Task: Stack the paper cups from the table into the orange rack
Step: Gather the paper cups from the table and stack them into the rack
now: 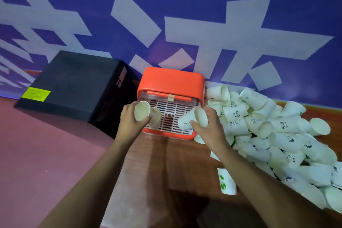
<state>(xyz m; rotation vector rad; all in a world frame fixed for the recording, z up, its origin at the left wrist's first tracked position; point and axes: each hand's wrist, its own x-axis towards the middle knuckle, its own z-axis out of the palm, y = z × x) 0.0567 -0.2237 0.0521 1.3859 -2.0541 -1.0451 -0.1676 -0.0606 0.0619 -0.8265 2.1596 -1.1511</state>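
Both hands over orange rack (171,81): left hand (129,120) grips cup (143,112), right hand (207,126) grips tilted cup (192,119); cup pile (273,135) right of right hand, possibly touching rack.

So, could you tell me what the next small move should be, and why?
Probably lower the cup in the left hand onto the rack, since it is over the grid, while the right hand holds a second cup ready beside it.

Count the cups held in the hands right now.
2. One cup in the left hand, over the orange rack's left side; a second cup in the right hand, over its right. Another cup behind the first may be held too; unclear.
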